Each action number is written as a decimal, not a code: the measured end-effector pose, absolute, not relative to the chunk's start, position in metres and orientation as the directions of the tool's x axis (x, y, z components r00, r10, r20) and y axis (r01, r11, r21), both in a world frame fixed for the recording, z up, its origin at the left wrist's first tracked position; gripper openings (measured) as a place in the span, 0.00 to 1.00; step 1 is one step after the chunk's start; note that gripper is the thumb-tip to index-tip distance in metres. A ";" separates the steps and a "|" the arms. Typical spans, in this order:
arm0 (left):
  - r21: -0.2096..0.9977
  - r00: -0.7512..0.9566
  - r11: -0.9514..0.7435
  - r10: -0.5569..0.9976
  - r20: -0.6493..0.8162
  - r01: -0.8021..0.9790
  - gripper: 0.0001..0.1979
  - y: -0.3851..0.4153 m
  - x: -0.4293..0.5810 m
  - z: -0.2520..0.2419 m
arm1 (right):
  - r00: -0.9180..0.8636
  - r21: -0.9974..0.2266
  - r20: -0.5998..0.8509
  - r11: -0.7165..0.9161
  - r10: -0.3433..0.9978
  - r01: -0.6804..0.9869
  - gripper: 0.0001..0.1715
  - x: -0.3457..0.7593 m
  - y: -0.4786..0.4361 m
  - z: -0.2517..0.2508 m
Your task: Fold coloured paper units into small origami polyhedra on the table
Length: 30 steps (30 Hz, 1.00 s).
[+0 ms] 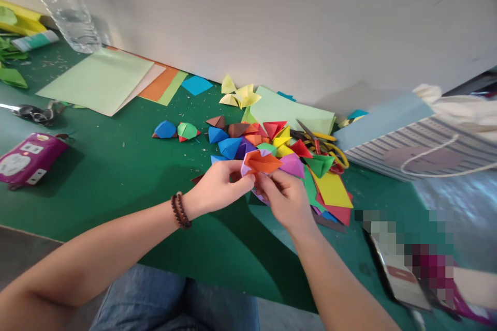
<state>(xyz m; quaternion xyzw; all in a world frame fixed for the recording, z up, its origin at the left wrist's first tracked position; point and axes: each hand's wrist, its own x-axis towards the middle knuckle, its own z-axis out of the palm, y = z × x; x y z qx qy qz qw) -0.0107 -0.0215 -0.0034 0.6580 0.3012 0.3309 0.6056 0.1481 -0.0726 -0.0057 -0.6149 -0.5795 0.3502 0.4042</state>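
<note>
My left hand (217, 186) and my right hand (285, 197) meet over the green table (116, 165), both pinched on one folded paper piece (267, 163) made of orange, pink and purple parts. Beaded bracelets sit on my left wrist. Just behind the hands lies a pile of folded paper shapes (248, 137) in blue, brown, red, yellow and green. Flat coloured squares (332, 191) lie to the right of my right hand.
Large paper sheets (101, 80) and a plastic bottle (66, 5) are at the back left. Scissors (324, 145) lie by the pile. A striped gift bag (411, 139) lies at right. A purple power strip (27, 158) and a metal tool (37, 113) are at left.
</note>
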 end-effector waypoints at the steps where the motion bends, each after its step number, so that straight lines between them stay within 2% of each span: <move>1: 0.995 0.584 -0.094 0.807 0.089 -0.021 0.11 -0.022 -0.010 -0.003 | 0.069 -0.897 0.042 0.008 0.997 0.443 0.23 0.148 -0.073 -0.005; 4: 0.994 0.526 -0.103 0.844 0.106 -0.035 0.12 -0.023 -0.008 -0.006 | 0.024 -0.875 0.040 0.023 0.999 0.484 0.22 0.149 -0.073 -0.003; 7: 0.999 0.522 -0.032 0.852 0.043 -0.031 0.12 -0.023 -0.005 -0.013 | -0.010 -0.855 0.034 0.035 0.999 0.517 0.22 0.149 -0.073 -0.003; 10: 0.997 0.535 0.062 0.844 -0.028 -0.045 0.13 -0.024 -0.003 -0.018 | -0.040 -0.825 0.090 0.097 0.995 0.557 0.22 0.149 -0.073 -0.002; 16: 0.992 0.494 0.105 0.867 -0.057 -0.069 0.11 -0.028 0.000 -0.019 | -0.072 -0.774 0.126 0.143 0.989 0.616 0.22 0.148 -0.072 0.000; 23: 0.980 0.502 0.140 0.863 -0.050 -0.143 0.10 -0.028 0.001 -0.020 | -0.232 -0.808 0.048 0.175 0.971 0.562 0.20 0.158 -0.073 -0.001; 30: 0.931 0.538 0.267 0.837 -0.096 -0.249 0.13 -0.029 0.003 -0.019 | -0.247 -0.748 0.123 0.253 0.961 0.614 0.20 0.160 -0.070 -0.001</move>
